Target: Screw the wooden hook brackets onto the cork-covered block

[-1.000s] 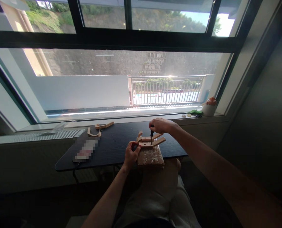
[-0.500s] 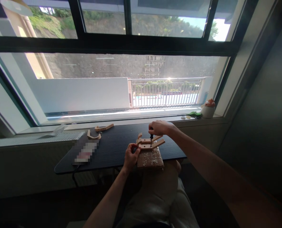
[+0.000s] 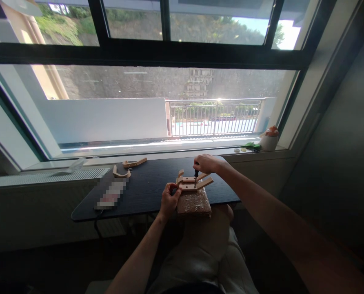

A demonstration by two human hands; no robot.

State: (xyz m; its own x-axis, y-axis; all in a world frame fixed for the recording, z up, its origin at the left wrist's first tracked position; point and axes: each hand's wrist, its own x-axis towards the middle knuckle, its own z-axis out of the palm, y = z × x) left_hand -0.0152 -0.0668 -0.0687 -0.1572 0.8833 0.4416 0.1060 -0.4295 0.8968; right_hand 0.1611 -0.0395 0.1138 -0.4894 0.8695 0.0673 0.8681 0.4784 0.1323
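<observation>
In my right hand (image 3: 205, 163) is the dark handle of a screwdriver (image 3: 196, 173), closed in my fingers. Its shaft points down, the tip at a hole in the nearer of two bent wooden hooks (image 3: 187, 187). My left hand (image 3: 170, 201) pinches the left end of that hook with thumb and fingers. The farther wooden hook (image 3: 188, 179) lies just behind, side by side with it. Both rest on a brown block wrapped in clear plastic (image 3: 194, 203), at the front edge of the table. Whether a screw sits under the tip is too small to tell.
The dark table (image 3: 153, 185) stands under a wide window. On its left lie two more wooden hooks, one curved (image 3: 121, 173) and one farther back (image 3: 136, 162), and a blurred flat packet (image 3: 112, 195). A white pot (image 3: 269, 141) sits on the sill at right.
The view has tipped slightly. My right hand still holds the screwdriver upright over the same hole, its grip slightly shifted. My left hand keeps its place on the hook.
</observation>
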